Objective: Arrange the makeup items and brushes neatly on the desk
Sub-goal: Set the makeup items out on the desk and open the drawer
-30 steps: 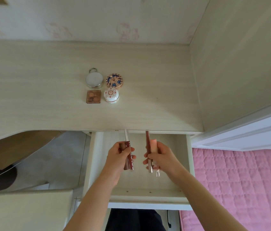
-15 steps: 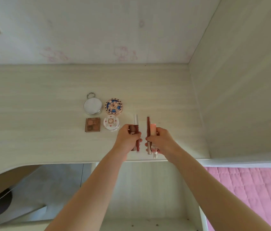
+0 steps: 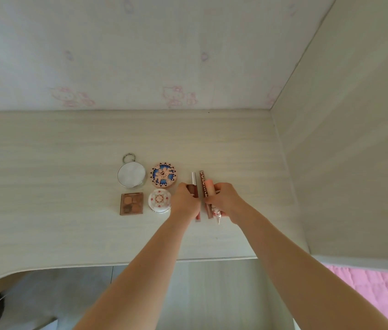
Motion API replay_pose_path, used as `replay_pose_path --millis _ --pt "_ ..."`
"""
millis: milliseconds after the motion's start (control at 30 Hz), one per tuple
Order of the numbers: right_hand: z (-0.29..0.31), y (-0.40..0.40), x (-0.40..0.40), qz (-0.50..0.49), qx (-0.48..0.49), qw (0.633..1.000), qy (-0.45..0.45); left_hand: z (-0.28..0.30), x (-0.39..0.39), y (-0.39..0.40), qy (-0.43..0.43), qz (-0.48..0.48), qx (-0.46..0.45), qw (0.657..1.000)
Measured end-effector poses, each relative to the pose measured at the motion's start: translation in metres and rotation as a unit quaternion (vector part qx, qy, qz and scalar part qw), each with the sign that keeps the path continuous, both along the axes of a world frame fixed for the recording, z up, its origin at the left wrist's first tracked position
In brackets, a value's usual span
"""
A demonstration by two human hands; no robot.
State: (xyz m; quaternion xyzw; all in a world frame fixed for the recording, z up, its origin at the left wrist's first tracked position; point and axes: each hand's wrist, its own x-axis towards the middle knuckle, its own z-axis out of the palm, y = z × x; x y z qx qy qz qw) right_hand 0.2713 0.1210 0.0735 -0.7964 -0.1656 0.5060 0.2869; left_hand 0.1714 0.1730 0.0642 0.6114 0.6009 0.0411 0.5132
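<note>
At frame centre, the left hand (image 3: 184, 202) grips slim lip tubes (image 3: 194, 181) and the right hand (image 3: 226, 201) grips a brown stick (image 3: 203, 184) on the desk (image 3: 45, 163). The stick's pale lettering is too blurred to read.

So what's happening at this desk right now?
A person is laying out makeup on the desk. The left hand grips slim tubes, and the right hand grips more sticks, among them a brown lettered one and a peach one. Both bundles are low over the desk, just right of a tidy square of four items: round mirror, patterned compact, eyeshadow palette, white compact.
</note>
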Motion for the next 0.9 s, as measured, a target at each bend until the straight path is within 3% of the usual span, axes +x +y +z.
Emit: replay_pose_path --millis 433,767,900 --pt "0.001 0.011 -0.003 -0.018 0.007 1.000 0.013 -0.003 0.005 0.013 0.027 -0.011 0.032 0.999" --pt "0.000 0.018 -0.004 0.028 0.023 0.991 -0.130 -0.005 0.009 0.016 0.048 -0.036 0.079 0.995" --pt "0.002 0.019 -0.006 0.032 0.024 0.988 -0.148 -0.006 0.008 0.016 0.051 -0.044 0.089 0.994"
